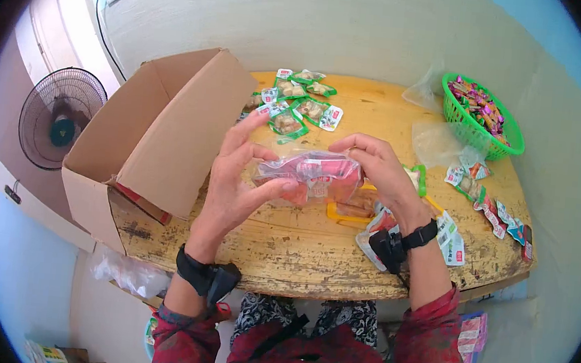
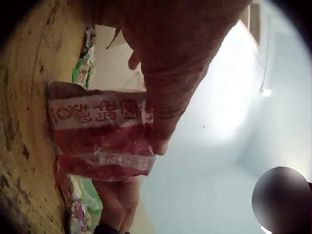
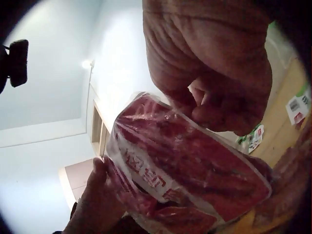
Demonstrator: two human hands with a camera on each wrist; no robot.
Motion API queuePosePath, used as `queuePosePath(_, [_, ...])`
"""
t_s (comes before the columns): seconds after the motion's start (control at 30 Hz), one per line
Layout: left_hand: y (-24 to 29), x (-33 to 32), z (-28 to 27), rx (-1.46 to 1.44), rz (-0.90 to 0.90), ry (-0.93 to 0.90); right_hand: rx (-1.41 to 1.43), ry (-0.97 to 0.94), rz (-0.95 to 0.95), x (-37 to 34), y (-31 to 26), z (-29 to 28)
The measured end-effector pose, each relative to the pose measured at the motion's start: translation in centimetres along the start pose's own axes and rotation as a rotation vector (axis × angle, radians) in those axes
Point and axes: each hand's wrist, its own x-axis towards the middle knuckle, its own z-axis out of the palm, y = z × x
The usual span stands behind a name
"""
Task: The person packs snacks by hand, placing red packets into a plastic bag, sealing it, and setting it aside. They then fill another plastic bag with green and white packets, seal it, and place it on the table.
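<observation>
– Where's the red packet (image 1: 322, 179)?
– Above the tabletop (image 1: 284, 250), between the left grip (image 1: 232, 180) and the right grip (image 1: 385, 170).
– How do those 2 hold it?
– Left: partly spread, thumb and fingers at the packet's left end. Right: curled closer, pinching its upper right edge.
</observation>
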Motion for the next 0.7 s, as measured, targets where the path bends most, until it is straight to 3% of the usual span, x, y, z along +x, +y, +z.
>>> queuePosePath(0.03, [-0.4,-0.1,0.1,-0.016,0.028,-0.033,0.007,0.002,-0.015,0.1,0.3,0.1])
queuePosePath(0.13, [-0.9,-1.0,0.7,-0.32,-0.223,-0.134,0.01,-0.006,-0.02,0.2,0.6,0.1])
queuePosePath(0.23, [-0.5,-1.0,0.4,-0.253,-0.327,-0.205,0.023,-0.018,0.007,0.1,0.5,-0.1])
queuePosePath(0.47, [-0.8,-1.0,0.4,-0.326,-0.324,-0.264,-0.095,-0.054,0.047,-0.3,-0.1,-0.3])
queuePosePath(0.57, [-1.0,-0.9,0.2,-0.395,-0.377,-0.301,-0.209,0.008,-0.149,0.4,1.4,-0.8])
queuePosePath(0.67, [-1.1,-1.1,-0.2,-0.398,-0.382,-0.307,-0.427,0.453,-0.468,0.5,1.2,-0.2])
queuePosePath(0.7, [-0.9,-1.0,-0.2,-0.392,-0.379,-0.305,-0.398,0.445,-0.506,0.0,0.0,0.0])
